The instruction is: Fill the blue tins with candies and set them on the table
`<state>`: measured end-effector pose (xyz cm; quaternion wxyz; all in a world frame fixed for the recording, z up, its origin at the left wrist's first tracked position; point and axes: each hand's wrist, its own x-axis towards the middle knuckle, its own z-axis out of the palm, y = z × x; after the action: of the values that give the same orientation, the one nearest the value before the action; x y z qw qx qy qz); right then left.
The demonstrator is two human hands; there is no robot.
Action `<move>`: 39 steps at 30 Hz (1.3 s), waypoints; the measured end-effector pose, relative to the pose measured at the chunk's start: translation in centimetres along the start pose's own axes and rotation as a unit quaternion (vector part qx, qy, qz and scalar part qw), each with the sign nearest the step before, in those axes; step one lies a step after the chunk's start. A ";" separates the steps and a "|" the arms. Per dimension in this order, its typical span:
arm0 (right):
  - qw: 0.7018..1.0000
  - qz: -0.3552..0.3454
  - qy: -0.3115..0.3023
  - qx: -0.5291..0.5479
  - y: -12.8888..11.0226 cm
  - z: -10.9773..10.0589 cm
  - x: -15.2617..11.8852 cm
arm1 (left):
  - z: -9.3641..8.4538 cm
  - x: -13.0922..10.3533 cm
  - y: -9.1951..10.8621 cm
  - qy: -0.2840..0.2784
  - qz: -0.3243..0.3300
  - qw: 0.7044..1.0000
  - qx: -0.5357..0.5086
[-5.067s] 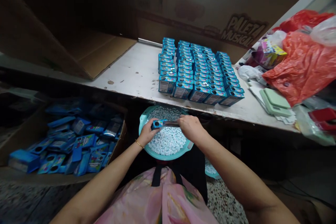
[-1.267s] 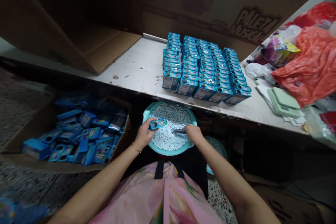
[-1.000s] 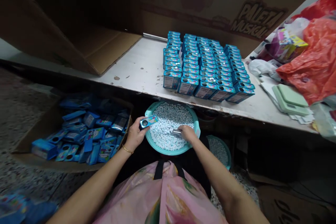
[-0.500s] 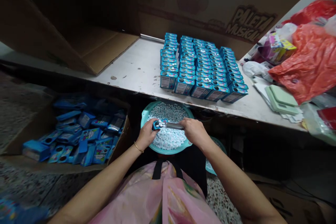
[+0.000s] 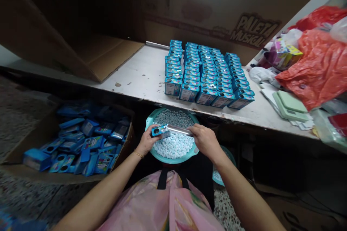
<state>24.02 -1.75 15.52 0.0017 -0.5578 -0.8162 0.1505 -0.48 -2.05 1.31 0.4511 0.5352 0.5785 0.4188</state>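
The white desk (image 5: 130,81) carries rows of blue boxes (image 5: 207,76), with a turquoise basin (image 5: 175,160) below its front edge. Over the basin, the left hand (image 5: 146,141) is clamped on a blue carton (image 5: 160,131) (a dark circle shows on top) and the right hand (image 5: 205,139) on a metal scoop (image 5: 180,130), its tip at the carton, above many pale pellets (image 5: 175,146).

Free tabletop (image 5: 132,83) left of box rows (image 5: 208,74) — metal scoop (image 5: 179,130) in the way over basin (image 5: 173,160).
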 end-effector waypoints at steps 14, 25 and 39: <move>0.992 0.122 -0.015 0.027 4.4 4.1 -2.0 | 1.9 0.6 2.7 -0.113 -0.249 0.956 -0.109; 0.966 0.057 0.130 0.218 5.3 5.8 -1.8 | -2.4 11.0 11.5 -0.039 0.156 0.987 0.000; 0.950 0.026 0.163 0.266 3.4 2.7 2.2 | -2.1 20.6 9.2 -0.104 0.097 0.985 -0.095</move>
<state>25.87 0.73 11.75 0.2785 -0.5753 -0.7205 0.2691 -0.73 19.23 9.23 0.5149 0.5839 0.4313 0.4560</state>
